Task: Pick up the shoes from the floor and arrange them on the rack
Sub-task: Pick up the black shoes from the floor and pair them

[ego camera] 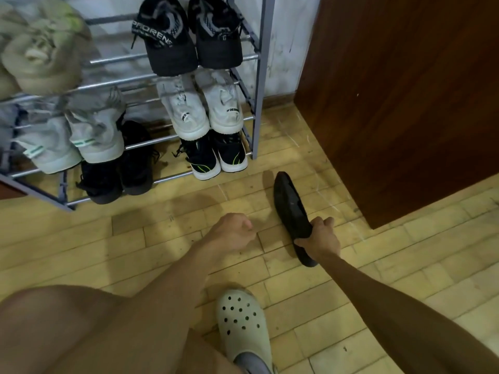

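Observation:
A flat black shoe (290, 205) lies on the tiled floor to the right of the rack, toe pointing away from me. My right hand (320, 240) grips it near the heel. My left hand (233, 232) hovers over bare floor in front of the rack, fingers curled, holding nothing. The grey metal shoe rack (259, 76) stands against the wall, its tiers holding several pairs: black sneakers (189, 36) on top, white sneakers (202, 109) below, black-and-white ones (216, 157) at the bottom right.
A dark wooden door or cabinet (399, 90) stands close on the right of the rack. My foot in a pale green clog (243, 327) rests on the floor near me. Beige and grey shoes (40, 58) fill the rack's left side.

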`<state>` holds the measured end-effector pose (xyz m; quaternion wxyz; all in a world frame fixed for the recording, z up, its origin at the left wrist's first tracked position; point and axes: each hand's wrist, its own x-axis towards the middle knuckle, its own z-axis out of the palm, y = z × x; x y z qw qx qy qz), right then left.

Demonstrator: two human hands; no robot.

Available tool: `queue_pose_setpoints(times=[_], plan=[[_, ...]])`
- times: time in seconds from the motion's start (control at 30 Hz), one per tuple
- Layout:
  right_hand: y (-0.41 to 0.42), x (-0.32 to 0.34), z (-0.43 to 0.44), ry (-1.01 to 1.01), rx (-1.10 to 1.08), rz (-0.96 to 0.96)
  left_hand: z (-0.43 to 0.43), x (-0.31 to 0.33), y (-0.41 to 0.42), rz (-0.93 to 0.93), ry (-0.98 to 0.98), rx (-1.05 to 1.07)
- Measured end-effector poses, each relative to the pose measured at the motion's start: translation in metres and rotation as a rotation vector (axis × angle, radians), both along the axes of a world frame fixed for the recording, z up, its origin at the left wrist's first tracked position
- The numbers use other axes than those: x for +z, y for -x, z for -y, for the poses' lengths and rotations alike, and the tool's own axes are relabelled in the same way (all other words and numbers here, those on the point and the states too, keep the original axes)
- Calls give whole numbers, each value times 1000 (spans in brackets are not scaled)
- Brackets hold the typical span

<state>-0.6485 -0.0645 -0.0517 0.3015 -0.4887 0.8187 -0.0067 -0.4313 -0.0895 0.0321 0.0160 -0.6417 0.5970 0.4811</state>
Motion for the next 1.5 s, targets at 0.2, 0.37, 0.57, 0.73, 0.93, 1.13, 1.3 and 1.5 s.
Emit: queue_pose_setpoints(times=[0.2, 0.37, 0.57, 0.73, 0.93, 1.13, 1.3, 1.5], plan=[[-21, -4, -26, 6, 153, 2, -12, 3, 7, 32, -5, -40], [-44, -5, -26, -54, 383, -121, -13, 4, 6, 68, 53, -29], [-23, -22, -4, -153, 121, 20, -11, -6, 4, 58, 23, -14], [-30, -55, -3, -368, -51, 329, -6, -14, -2, 73, -31, -33], [-33, -58, 3, -440, -7, 345, -3, -20, -15, 72, -83, -27], [-21, -25, 6, -482, -40, 577, -10, -14, -14, 104, -83, -6], [-17, 15, 2, -359, -19, 700, -27, 9, -10, 156, 10, 80], [-25, 96, 0, -169, 158, 779, -43, 69, -22, 15, 13, 367]])
